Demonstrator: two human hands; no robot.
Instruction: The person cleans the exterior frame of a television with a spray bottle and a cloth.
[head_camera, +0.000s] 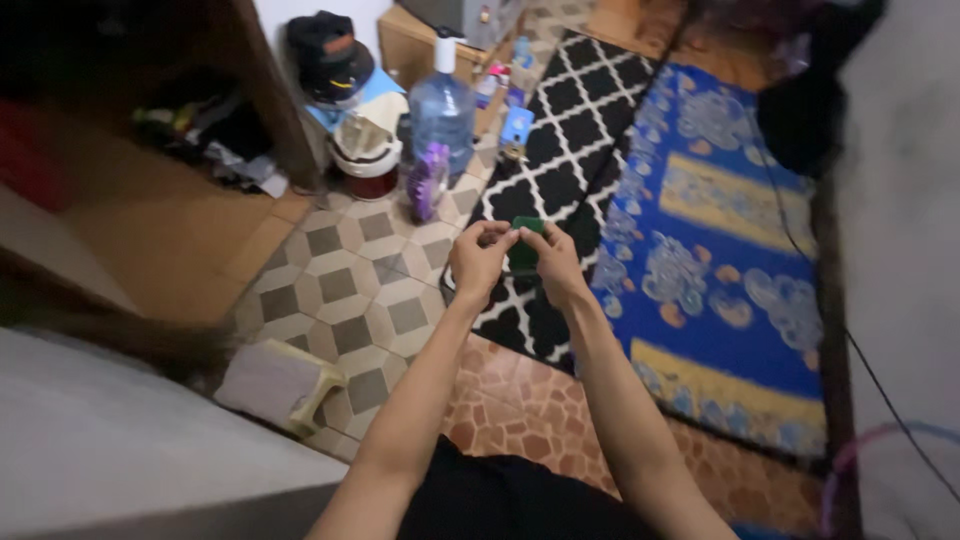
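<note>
- While both forearms are reaching straight out from the body over the floor, the left hand (480, 258) and the right hand (556, 262) are meeting in front of the person, wrists close together and fingers curling inward toward each other.
- The right hand is pinching a small dark green object (527, 240) between thumb and fingers, so its grip is closing on that piece; the left hand's fingertips are bending toward the top edge of the same piece, but whether they are actually gripping it is not clear.
- The small dark green object is looking flat and roughly rectangular, mostly covered by the fingers, and it is hanging in the air above the edge of the black-and-white lattice rug (570, 130), not resting on anything.
- A thin dark loop or cord is showing just under the hands; what it is cannot be told.
- Beyond the hands, a large clear water bottle (441, 110) with a white pump top is standing on the tiled floor (340, 280), with a purple item (430, 180) just beside it.
- A blue patterned mat (720, 250) is lying to the right of the lattice rug.
</note>
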